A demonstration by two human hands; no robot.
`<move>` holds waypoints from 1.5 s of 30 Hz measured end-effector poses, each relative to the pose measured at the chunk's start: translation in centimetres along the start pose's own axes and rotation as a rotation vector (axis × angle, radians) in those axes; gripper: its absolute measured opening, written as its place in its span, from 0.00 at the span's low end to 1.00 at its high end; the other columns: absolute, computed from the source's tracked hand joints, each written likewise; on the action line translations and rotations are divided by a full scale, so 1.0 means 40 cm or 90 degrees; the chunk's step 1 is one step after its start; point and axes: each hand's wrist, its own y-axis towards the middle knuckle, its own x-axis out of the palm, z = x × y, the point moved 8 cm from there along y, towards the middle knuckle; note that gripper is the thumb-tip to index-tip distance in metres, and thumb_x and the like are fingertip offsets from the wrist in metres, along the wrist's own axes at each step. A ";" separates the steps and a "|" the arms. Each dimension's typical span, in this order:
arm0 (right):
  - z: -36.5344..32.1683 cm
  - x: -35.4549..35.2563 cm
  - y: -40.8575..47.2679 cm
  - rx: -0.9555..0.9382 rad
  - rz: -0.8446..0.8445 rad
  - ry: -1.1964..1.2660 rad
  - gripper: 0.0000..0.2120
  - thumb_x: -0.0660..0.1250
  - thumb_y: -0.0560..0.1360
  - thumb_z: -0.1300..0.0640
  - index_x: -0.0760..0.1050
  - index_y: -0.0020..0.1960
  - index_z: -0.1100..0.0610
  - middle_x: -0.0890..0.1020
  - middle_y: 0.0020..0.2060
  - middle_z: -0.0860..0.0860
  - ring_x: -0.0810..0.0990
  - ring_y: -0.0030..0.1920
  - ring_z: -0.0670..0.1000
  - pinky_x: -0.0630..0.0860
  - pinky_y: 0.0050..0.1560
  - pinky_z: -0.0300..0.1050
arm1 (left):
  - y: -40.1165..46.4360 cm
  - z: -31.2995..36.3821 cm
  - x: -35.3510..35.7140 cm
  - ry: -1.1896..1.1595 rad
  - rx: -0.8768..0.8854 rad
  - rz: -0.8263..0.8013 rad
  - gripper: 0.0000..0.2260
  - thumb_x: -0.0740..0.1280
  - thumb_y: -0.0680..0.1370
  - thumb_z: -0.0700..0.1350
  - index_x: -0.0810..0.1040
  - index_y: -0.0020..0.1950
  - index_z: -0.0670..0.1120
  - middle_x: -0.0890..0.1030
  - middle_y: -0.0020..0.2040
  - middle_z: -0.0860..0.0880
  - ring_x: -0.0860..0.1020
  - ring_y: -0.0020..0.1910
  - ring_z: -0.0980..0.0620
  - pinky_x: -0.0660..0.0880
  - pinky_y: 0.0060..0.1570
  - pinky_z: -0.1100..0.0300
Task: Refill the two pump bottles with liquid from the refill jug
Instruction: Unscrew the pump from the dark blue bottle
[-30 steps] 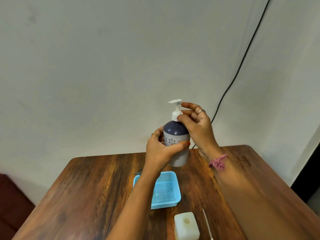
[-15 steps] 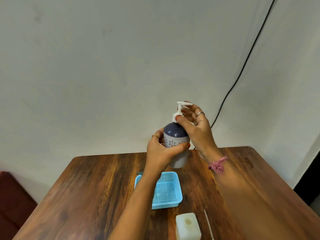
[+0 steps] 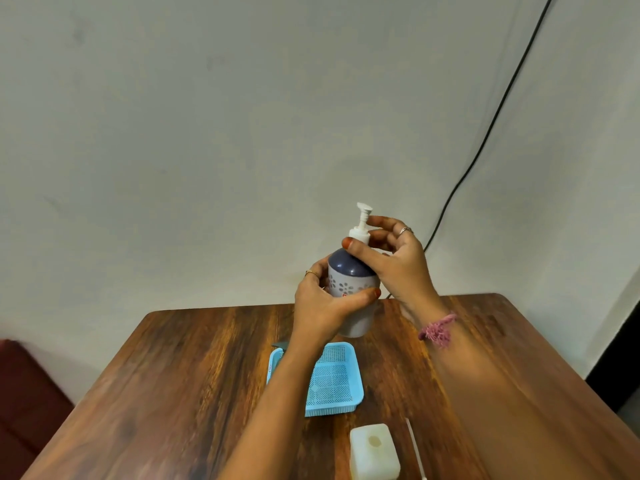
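I hold a pump bottle (image 3: 351,277) upright in the air above the far part of the table; it has a dark blue shoulder, a pale body with flower marks and a white pump head (image 3: 363,216). My left hand (image 3: 323,304) is wrapped around the bottle's body. My right hand (image 3: 393,258) pinches the white collar under the pump with thumb and fingers. The white refill jug (image 3: 374,452) stands at the near edge, its round opening uncapped and facing up. A second pump bottle is not in view.
A light blue mesh basket (image 3: 334,379) lies on the wooden table (image 3: 194,375) below my hands. A thin white tube (image 3: 415,448) lies right of the jug. A black cable (image 3: 485,140) runs down the wall behind. A dark red seat (image 3: 24,393) is at the left.
The pump head has turned from pointing left, to pointing right, to facing away, as my right hand twists the collar. The left hand keeps its hold on the bottle.
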 end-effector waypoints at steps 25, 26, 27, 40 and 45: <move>-0.085 -0.051 0.036 -0.003 0.066 0.112 0.16 0.73 0.71 0.59 0.77 0.58 0.57 0.84 0.49 0.49 0.83 0.46 0.40 0.74 0.43 0.29 | -0.053 -0.141 -0.085 0.052 -0.080 0.010 0.32 0.80 0.62 0.43 0.70 0.62 0.53 0.78 0.53 0.54 0.79 0.49 0.54 0.76 0.39 0.69; -0.088 -0.048 0.036 -0.005 0.064 0.112 0.16 0.73 0.71 0.59 0.77 0.58 0.57 0.84 0.49 0.49 0.83 0.46 0.40 0.74 0.43 0.29 | -0.055 -0.141 -0.086 0.054 -0.082 0.010 0.32 0.80 0.62 0.43 0.70 0.61 0.53 0.78 0.53 0.54 0.79 0.49 0.55 0.75 0.37 0.70; -0.090 -0.043 0.036 -0.005 0.060 0.108 0.16 0.73 0.71 0.59 0.77 0.58 0.57 0.84 0.50 0.49 0.83 0.47 0.41 0.74 0.43 0.29 | -0.056 -0.141 -0.087 0.054 -0.084 0.010 0.32 0.80 0.62 0.43 0.70 0.61 0.53 0.78 0.53 0.55 0.79 0.48 0.55 0.75 0.36 0.71; -0.091 0.076 0.021 0.007 0.088 0.110 0.17 0.73 0.71 0.58 0.77 0.59 0.57 0.84 0.50 0.49 0.83 0.49 0.42 0.75 0.45 0.31 | -0.036 -0.176 -0.213 0.033 -0.088 -0.007 0.34 0.81 0.61 0.43 0.71 0.64 0.50 0.79 0.55 0.52 0.79 0.50 0.54 0.80 0.44 0.63; -0.089 0.129 -0.010 0.000 0.120 0.164 0.17 0.72 0.72 0.62 0.76 0.59 0.59 0.84 0.50 0.50 0.83 0.47 0.42 0.75 0.44 0.32 | -0.040 -0.205 -0.275 0.006 -0.095 -0.004 0.35 0.82 0.59 0.44 0.73 0.63 0.49 0.80 0.55 0.52 0.80 0.51 0.54 0.81 0.49 0.56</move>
